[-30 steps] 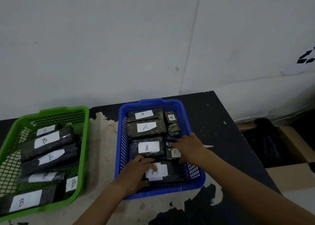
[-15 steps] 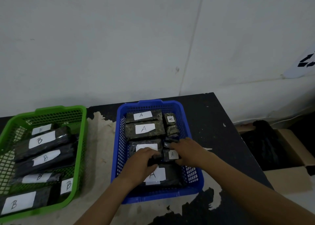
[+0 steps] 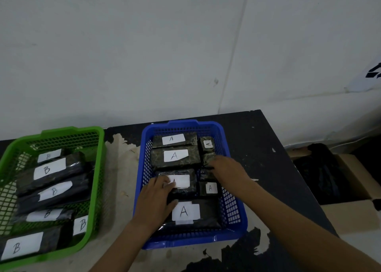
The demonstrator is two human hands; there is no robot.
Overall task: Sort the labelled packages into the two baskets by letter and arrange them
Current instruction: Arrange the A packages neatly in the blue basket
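Observation:
A blue basket [image 3: 237, 214] in the middle holds several dark wrapped packages with white A labels. My left hand [image 3: 157, 197] lies flat on the third large A package [image 3: 185, 182], covering part of its label. My right hand [image 3: 226, 166] reaches into the basket's right column, fingers curled on a small dark package [image 3: 208, 158] there; whether it grips it I cannot tell. In front lies a big A package [image 3: 195, 212], with a small A package [image 3: 210, 188] behind it. A green basket [image 3: 99, 168] on the left holds several B packages [image 3: 49, 169].
Both baskets stand on a worn black table [image 3: 268, 168] against a white wall. To the right, beyond the table's edge, an open cardboard box [image 3: 354, 216] holds a black bag. The strip of table between the baskets is bare worn wood.
My left hand slid back from the front A package onto the third one. My right hand moved from the small front A package farther back along the right column.

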